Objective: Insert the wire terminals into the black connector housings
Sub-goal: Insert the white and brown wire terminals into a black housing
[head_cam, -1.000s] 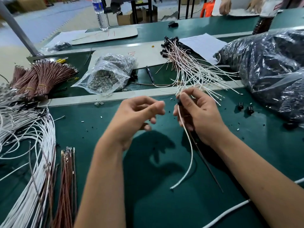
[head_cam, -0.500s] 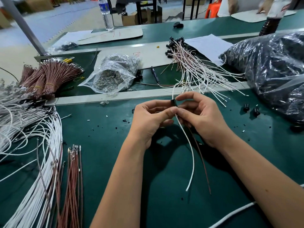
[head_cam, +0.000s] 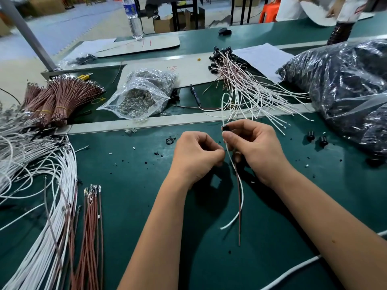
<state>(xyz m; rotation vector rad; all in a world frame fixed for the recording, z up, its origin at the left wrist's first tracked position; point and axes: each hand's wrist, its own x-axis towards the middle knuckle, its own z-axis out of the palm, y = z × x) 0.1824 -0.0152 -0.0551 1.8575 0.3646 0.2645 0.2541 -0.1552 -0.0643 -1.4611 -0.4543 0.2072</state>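
Right hand [head_cam: 254, 147] pinching black housing [head_cam: 225, 128], white wire [head_cam: 240, 193] and brown wire [head_cam: 238, 197] hanging below. Left hand [head_cam: 195, 154] curled beside, grip unclear. Finished pile [head_cam: 236, 78] beyond hands; loose wires [head_cam: 41, 185] left, many remaining.

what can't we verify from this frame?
- Head view: terminal seating inside the black connector housing is too small and covered by the right hand.
- What the left hand pinches is hidden by its curled fingers.
- Contents of the black bag are obscured by glare.
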